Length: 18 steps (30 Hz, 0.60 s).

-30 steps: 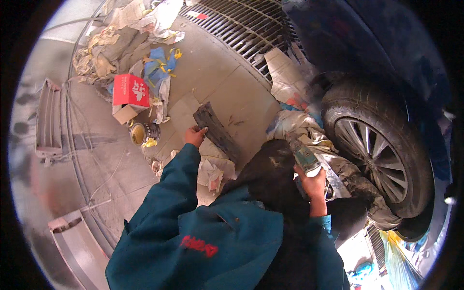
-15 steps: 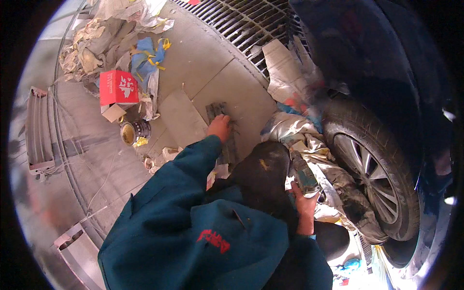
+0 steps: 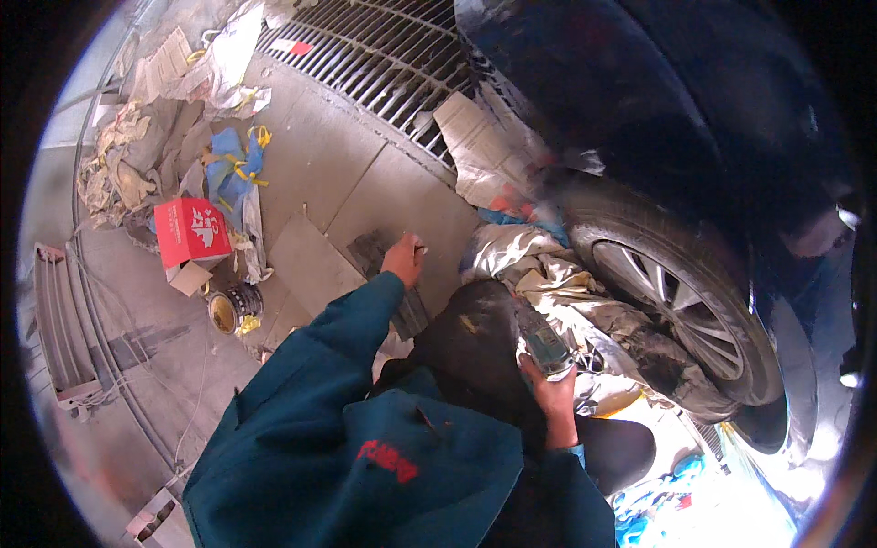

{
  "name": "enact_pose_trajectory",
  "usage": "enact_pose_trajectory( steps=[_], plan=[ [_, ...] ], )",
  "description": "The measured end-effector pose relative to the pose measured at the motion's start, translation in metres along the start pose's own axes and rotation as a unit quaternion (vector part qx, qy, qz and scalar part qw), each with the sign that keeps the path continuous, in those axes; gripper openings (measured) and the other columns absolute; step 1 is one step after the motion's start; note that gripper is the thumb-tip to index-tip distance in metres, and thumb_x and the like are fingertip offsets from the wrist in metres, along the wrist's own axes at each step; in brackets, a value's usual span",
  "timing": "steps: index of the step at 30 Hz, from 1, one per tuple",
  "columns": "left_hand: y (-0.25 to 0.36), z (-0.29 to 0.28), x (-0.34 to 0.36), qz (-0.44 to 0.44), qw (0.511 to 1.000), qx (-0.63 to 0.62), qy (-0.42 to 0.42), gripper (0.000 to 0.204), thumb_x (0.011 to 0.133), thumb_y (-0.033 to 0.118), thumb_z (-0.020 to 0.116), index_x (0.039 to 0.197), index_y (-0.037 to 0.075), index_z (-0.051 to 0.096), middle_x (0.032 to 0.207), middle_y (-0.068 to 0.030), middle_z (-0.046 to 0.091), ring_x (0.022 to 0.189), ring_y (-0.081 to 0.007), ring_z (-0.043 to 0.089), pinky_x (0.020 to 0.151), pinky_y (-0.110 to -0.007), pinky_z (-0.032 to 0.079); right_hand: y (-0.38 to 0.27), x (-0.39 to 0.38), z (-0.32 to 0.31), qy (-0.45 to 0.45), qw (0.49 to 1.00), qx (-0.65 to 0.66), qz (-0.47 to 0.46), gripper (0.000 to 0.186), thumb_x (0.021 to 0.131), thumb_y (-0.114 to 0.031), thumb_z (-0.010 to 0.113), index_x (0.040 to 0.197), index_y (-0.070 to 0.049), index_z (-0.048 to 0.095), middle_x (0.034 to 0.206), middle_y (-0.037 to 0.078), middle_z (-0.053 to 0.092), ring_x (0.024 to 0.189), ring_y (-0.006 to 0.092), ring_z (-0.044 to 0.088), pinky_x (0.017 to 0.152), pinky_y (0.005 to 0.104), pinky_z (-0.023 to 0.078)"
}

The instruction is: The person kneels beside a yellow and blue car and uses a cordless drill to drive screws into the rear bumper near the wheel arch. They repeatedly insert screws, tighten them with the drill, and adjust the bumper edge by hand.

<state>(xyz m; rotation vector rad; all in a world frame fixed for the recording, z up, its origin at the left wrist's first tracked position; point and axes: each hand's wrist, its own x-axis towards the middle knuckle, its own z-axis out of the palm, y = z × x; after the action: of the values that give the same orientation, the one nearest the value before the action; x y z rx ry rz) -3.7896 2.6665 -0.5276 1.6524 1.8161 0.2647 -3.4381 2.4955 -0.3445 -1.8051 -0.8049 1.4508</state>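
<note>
My left hand (image 3: 404,259) is closed over a dark, flat strip (image 3: 411,317) lying on the floor. A tiny pale bit shows at its fingertips, too small to name. In my right hand (image 3: 554,396) is a green-grey, bottle-shaped thing (image 3: 546,350), narrower at its far end, held beside my dark-trousered knee (image 3: 470,324). My fingers wrap its near end, and its kind is not clear. Next to the strip, on the left, lies a flat brown sheet (image 3: 311,268).
A car wheel (image 3: 681,292) and dark blue body (image 3: 658,100) stand on the right, with crumpled sheeting (image 3: 539,269) beside the tyre. Far off is a floor grate (image 3: 375,55). At left are a red box (image 3: 192,230), an open can (image 3: 224,312) and crumpled paper (image 3: 137,160).
The whole view has shifted, so the floor things sit further left and lower. My left hand has risen from the dark strip, its fingers more curled. The right hand keeps its hold.
</note>
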Motion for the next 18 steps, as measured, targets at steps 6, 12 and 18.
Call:
enact_pose_trajectory(
  steps=[6,12,18],
  plan=[
    [0.107,-0.060,-0.040,0.048,0.818,-0.545,-0.179,0.014,0.107,0.010,0.069,0.116,0.000,0.071,0.098,-0.0050,0.073,0.090,-0.0165,0.071,0.081,-0.035,0.059,-0.028,-0.017,0.010,-0.024,0.990,-0.055,-0.130,0.037,0.088,-0.010,0.087,0.122,0.001,0.078,0.115,0.013,0.082,0.105,0.0204,0.078,0.094,0.0382,0.059],
    [0.136,-0.084,-0.077,0.049,0.707,-0.666,-0.232,0.013,0.108,0.006,0.066,0.120,0.003,0.071,0.106,-0.0053,0.072,0.096,-0.0173,0.071,0.087,-0.036,0.059,-0.020,-0.038,0.017,-0.036,0.964,-0.116,-0.237,0.042,0.084,-0.014,0.087,0.123,-0.002,0.078,0.106,0.017,0.082,0.095,0.0266,0.081,0.084,0.0384,0.062],
    [0.134,-0.096,-0.098,0.076,0.674,-0.682,-0.274,0.012,0.108,0.005,0.064,0.119,0.003,0.070,0.110,-0.0057,0.070,0.100,-0.0179,0.070,0.088,-0.038,0.060,-0.017,-0.055,0.009,-0.030,0.912,-0.181,-0.366,0.038,0.082,-0.013,0.080,0.118,-0.002,0.078,0.098,0.016,0.080,0.081,0.0298,0.078,0.074,0.0381,0.060]
  ],
)
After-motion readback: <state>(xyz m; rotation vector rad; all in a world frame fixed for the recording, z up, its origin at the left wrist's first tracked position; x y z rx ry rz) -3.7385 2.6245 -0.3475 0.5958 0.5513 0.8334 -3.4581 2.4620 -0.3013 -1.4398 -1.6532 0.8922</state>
